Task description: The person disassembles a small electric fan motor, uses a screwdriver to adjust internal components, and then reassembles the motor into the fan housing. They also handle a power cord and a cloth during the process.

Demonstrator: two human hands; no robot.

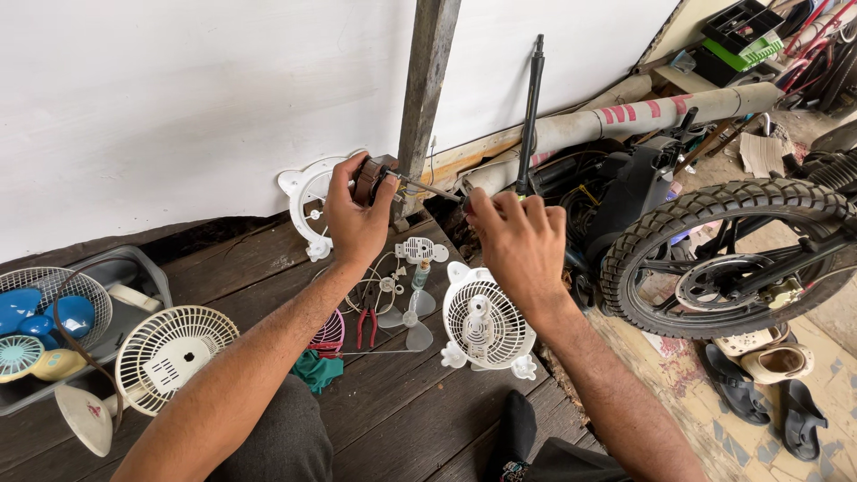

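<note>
Above the dark plank floor (428, 402), left hand (355, 219) fingers close around a small fan motor (368, 178); right hand (518, 245) fingers pinch a screwdriver (437, 190) at its shaft; white fan grilles (482, 326) lie below.

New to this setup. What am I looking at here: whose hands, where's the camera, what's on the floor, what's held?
There is no robot here, only a person working with bare hands. The single picture comes from a camera on that person's head, looking down over their forearms and knees.

The left hand grips a small brown fan motor, whose shaft sticks out to the right. The right hand holds a thin tool with a green handle; its tip meets the shaft.

On the dark wooden floor lie small fan parts: a white grille with feet, a white ring housing against the wall, a clear blade, red pliers, a green cloth. At left, a grey bin holds more fans, and another white fan leans on it.

At right stand a motorbike wheel and sandals.
</note>
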